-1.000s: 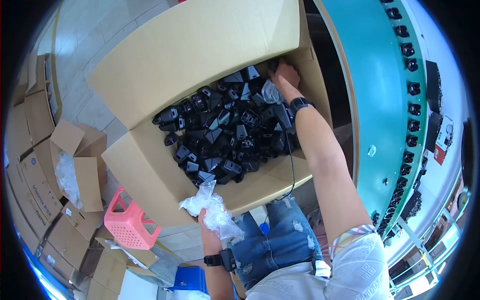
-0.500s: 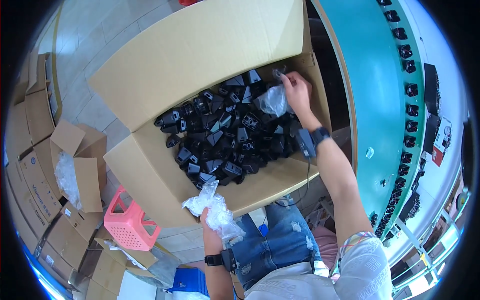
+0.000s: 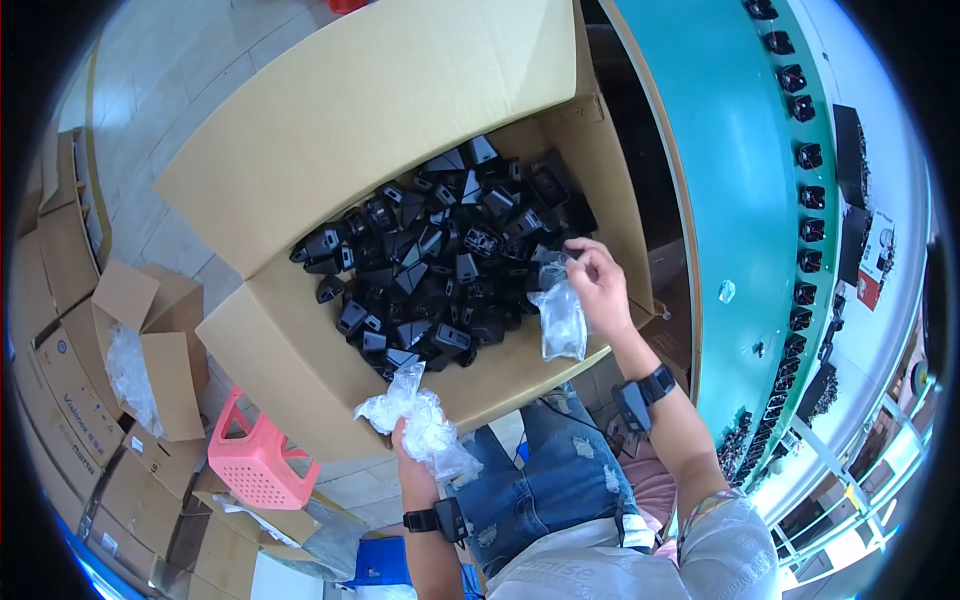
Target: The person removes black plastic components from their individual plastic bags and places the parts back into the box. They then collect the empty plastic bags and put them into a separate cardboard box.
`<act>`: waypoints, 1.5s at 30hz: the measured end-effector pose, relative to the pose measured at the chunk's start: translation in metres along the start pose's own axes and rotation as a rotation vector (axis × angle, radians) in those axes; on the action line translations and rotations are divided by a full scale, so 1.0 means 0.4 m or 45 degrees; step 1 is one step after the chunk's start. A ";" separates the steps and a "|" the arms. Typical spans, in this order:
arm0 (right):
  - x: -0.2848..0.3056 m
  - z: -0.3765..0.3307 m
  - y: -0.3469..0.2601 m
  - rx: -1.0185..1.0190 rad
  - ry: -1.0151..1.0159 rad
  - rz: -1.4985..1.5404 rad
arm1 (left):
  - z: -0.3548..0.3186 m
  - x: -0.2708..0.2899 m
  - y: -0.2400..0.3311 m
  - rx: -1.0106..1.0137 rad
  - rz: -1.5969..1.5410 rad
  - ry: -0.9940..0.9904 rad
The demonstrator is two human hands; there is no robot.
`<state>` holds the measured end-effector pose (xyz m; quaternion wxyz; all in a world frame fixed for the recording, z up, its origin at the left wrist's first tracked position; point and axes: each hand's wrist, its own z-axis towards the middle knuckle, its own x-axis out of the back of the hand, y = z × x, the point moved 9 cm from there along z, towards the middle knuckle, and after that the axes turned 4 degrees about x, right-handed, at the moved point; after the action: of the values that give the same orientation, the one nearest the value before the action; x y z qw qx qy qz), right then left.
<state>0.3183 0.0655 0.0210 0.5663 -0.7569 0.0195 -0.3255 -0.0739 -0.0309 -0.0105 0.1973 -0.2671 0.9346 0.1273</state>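
Note:
A large open cardboard box (image 3: 340,130) holds a heap of small black plastic housings (image 3: 430,250). Over its near right part, my right hand (image 3: 602,288) pinches the top of a clear plastic bag (image 3: 563,325). Something dark shows at the bag's upper end by my fingertips; I cannot make out whether it is inside. At the box's near left corner, my left hand (image 3: 405,438) is closed on a bunch of crumpled clear plastic bags (image 3: 425,425), which hides most of its fingers.
A green-topped table (image 3: 715,180) runs along the right, with a row of small black parts (image 3: 810,197) on it. To the left stand a pink stool (image 3: 258,455), a small open carton with plastic bags (image 3: 135,375) and stacked cardboard boxes (image 3: 75,390). A blue bin (image 3: 383,562) is below.
My right hand has come nearer to me with the clear bag, from the box's far right corner to its near right side. My left hand still holds the bunched bags.

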 end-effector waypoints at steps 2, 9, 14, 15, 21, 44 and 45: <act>0.013 -0.012 0.031 -0.199 0.003 0.339 | -0.029 -0.029 0.004 -0.113 0.246 0.104; -0.022 -0.028 0.063 -0.529 0.011 0.905 | -0.034 0.026 0.016 -0.281 0.463 0.166; -0.072 -0.083 0.097 -0.448 -0.213 0.751 | -0.053 -0.003 0.020 -0.325 0.648 0.175; -0.082 -0.086 0.112 -0.450 -0.300 0.638 | -0.036 0.005 0.018 -0.250 0.524 0.183; -0.063 -0.098 0.151 -0.282 -0.419 -0.204 | -0.029 0.060 -0.002 -0.206 0.496 0.257; -0.035 -0.027 0.089 -0.611 -0.150 0.891 | -0.038 0.047 -0.004 -0.251 0.389 0.196; -0.056 -0.042 0.107 -0.754 -0.194 0.960 | -0.036 0.045 -0.001 -0.255 0.382 0.209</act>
<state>0.3067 0.0448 -0.0243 0.4050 -0.8474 0.3425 -0.0218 -0.0922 -0.0441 -0.0057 0.0717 -0.1525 0.9595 0.2256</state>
